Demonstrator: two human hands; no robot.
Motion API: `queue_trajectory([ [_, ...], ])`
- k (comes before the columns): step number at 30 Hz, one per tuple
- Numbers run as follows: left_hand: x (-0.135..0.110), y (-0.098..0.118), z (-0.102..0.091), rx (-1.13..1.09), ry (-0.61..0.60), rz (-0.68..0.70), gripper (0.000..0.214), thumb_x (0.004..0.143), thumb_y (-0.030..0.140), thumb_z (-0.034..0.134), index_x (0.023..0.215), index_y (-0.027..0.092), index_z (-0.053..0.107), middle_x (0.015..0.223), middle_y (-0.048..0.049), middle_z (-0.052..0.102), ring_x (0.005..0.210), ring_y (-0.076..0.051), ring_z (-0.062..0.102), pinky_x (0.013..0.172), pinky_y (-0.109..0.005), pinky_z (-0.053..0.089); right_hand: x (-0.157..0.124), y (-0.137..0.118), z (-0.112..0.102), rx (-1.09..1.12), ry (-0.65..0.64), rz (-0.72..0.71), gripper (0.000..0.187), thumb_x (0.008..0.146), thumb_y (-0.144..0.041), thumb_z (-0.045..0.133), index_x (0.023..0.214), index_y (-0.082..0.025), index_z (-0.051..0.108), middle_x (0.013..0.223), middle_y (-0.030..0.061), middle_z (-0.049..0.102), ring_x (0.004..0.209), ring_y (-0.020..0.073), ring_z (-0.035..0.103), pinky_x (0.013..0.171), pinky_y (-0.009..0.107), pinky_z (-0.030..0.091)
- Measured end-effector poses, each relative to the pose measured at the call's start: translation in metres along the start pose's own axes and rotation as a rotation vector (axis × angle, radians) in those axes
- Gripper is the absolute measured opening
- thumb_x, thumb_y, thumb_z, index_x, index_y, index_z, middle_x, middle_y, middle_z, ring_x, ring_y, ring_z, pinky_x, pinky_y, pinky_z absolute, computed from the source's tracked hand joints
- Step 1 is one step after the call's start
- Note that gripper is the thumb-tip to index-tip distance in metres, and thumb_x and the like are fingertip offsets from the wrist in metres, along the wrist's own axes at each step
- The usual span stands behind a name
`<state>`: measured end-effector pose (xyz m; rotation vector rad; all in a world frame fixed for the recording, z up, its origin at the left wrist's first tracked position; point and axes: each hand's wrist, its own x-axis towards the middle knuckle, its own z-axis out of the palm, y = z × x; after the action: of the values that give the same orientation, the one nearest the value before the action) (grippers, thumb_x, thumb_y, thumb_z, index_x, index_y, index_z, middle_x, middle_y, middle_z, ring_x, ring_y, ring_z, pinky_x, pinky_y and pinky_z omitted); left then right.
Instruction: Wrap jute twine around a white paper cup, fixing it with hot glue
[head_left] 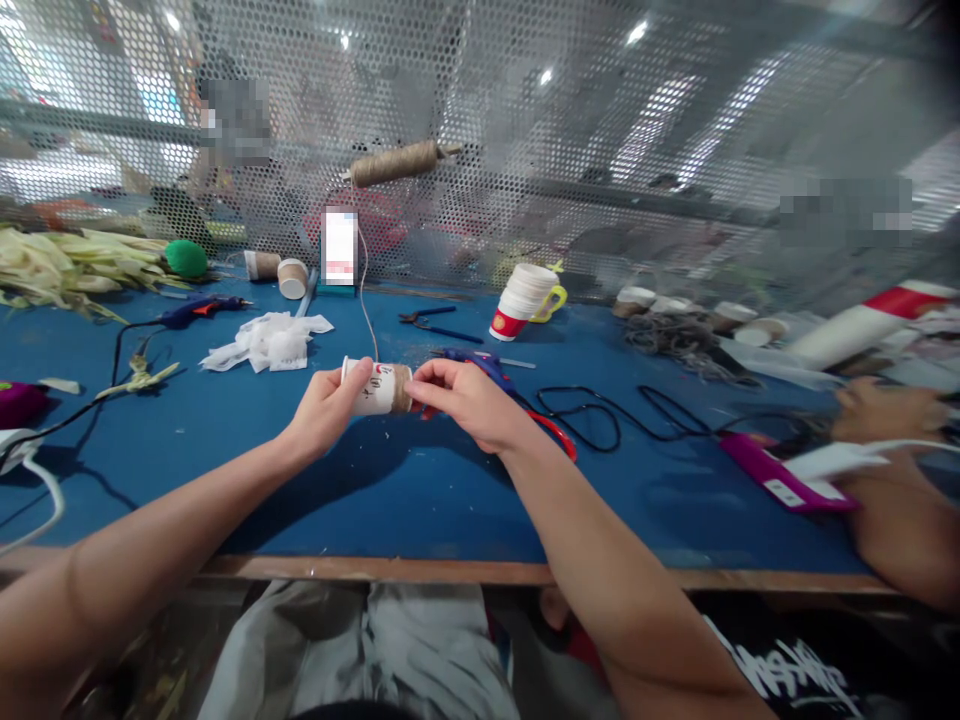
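Observation:
A white paper cup (pixel 373 389) lies on its side in the air above the blue table (pixel 420 490). My left hand (pixel 328 406) is closed round its open end. Brown twine (pixel 402 388) is wound round the cup's other end, and my right hand (pixel 469 399) pinches that twine against the cup. A strand of twine (pixel 364 290) runs up from the cup to a twine spool (pixel 396 163) mounted on the mesh screen behind the table.
A blue glue gun (pixel 196 310), white tissue (pixel 268 340), pliers (pixel 427 320), stacked cups (pixel 523 299), black cord (pixel 622 415) and scissors with red handles (pixel 551 432) lie about. Another person's hand (pixel 885 412) rests at the right by a magenta tool (pixel 780 475).

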<state>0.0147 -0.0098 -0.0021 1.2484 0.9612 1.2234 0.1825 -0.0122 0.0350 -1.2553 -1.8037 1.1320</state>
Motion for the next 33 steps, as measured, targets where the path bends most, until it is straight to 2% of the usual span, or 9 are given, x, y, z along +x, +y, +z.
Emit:
queue_trajectory([
  [3, 0.001, 0.005, -0.002, -0.032, -0.064, -0.018, 0.036, 0.069, 0.043, 0.062, 0.075, 0.008, 0.066, 0.064, -0.0047, 0.065, 0.058, -0.012, 0.054, 0.058, -0.022, 0.042, 0.000, -0.001, -0.006, 0.049, -0.034, -0.027, 0.013, 0.071, -0.028, 0.058, 0.069, -0.016, 0.052, 0.063, -0.0007, 0.055, 0.059, 0.0097, 0.050, 0.059, 0.025, 0.041],
  [7, 0.006, 0.016, -0.005, -0.341, -0.150, -0.249, 0.028, 0.067, 0.034, 0.066, 0.076, 0.008, 0.065, 0.070, -0.0074, 0.066, 0.061, -0.014, 0.059, 0.060, -0.024, 0.045, -0.003, -0.005, -0.010, -0.047, -0.062, -0.155, 0.013, 0.071, -0.027, 0.060, 0.067, -0.017, 0.052, 0.065, -0.0026, 0.052, 0.060, 0.0090, 0.046, 0.060, 0.025, 0.039],
  [9, 0.008, 0.018, -0.006, -0.407, -0.203, -0.349, 0.027, 0.067, 0.032, 0.065, 0.077, 0.008, 0.065, 0.069, -0.0082, 0.066, 0.062, -0.016, 0.060, 0.059, -0.025, 0.047, -0.005, -0.006, -0.010, -0.092, -0.094, -0.188, 0.013, 0.071, -0.026, 0.059, 0.067, -0.017, 0.052, 0.066, -0.0024, 0.052, 0.061, 0.0094, 0.046, 0.062, 0.025, 0.039],
  [10, 0.008, 0.018, -0.006, -0.407, -0.179, -0.349, 0.024, 0.067, 0.030, 0.066, 0.073, 0.008, 0.065, 0.064, -0.0068, 0.065, 0.057, -0.014, 0.059, 0.056, -0.024, 0.046, -0.005, -0.007, -0.010, -0.106, -0.111, -0.191, 0.012, 0.071, -0.026, 0.060, 0.067, -0.016, 0.053, 0.067, -0.0020, 0.053, 0.062, 0.0097, 0.047, 0.063, 0.026, 0.039],
  [13, 0.006, 0.011, -0.006, -0.321, -0.119, -0.221, 0.020, 0.064, 0.027, 0.069, 0.068, 0.008, 0.064, 0.062, -0.0045, 0.065, 0.054, -0.011, 0.058, 0.055, -0.022, 0.045, -0.004, -0.006, -0.011, -0.082, -0.117, -0.161, 0.015, 0.070, -0.029, 0.062, 0.071, -0.016, 0.054, 0.070, -0.0008, 0.055, 0.064, 0.0101, 0.048, 0.064, 0.026, 0.040],
  [18, 0.001, 0.002, -0.006, -0.053, -0.137, 0.006, 0.027, 0.066, 0.035, 0.068, 0.078, 0.010, 0.068, 0.072, -0.0053, 0.069, 0.063, -0.013, 0.060, 0.063, -0.022, 0.045, -0.002, -0.001, -0.010, -0.006, -0.026, -0.118, 0.025, 0.069, -0.036, 0.063, 0.079, -0.016, 0.052, 0.077, 0.0017, 0.057, 0.068, 0.0114, 0.051, 0.066, 0.028, 0.042],
  [25, -0.003, 0.004, -0.005, 0.294, -0.125, 0.174, 0.030, 0.071, 0.036, 0.059, 0.079, 0.009, 0.068, 0.075, -0.0074, 0.069, 0.066, -0.016, 0.060, 0.060, -0.024, 0.045, 0.000, 0.004, -0.004, -0.076, 0.024, -0.113, 0.025, 0.069, -0.034, 0.062, 0.080, -0.016, 0.050, 0.075, 0.0030, 0.058, 0.066, 0.0123, 0.052, 0.064, 0.028, 0.043],
  [30, -0.004, 0.002, -0.006, 0.393, -0.182, 0.253, 0.029, 0.075, 0.034, 0.054, 0.081, 0.008, 0.067, 0.078, -0.0085, 0.069, 0.068, -0.016, 0.060, 0.063, -0.025, 0.046, -0.001, 0.002, -0.003, -0.100, 0.053, -0.090, 0.020, 0.068, -0.032, 0.061, 0.075, -0.016, 0.049, 0.071, 0.0019, 0.057, 0.063, 0.0118, 0.051, 0.061, 0.028, 0.042],
  [33, -0.004, 0.001, -0.007, 0.462, -0.199, 0.317, 0.029, 0.077, 0.034, 0.051, 0.076, 0.008, 0.066, 0.072, -0.0069, 0.067, 0.063, -0.014, 0.057, 0.059, -0.023, 0.044, -0.001, 0.000, -0.003, -0.114, 0.064, -0.079, 0.019, 0.067, -0.030, 0.061, 0.073, -0.017, 0.049, 0.069, 0.0007, 0.055, 0.061, 0.0111, 0.049, 0.059, 0.027, 0.040],
])
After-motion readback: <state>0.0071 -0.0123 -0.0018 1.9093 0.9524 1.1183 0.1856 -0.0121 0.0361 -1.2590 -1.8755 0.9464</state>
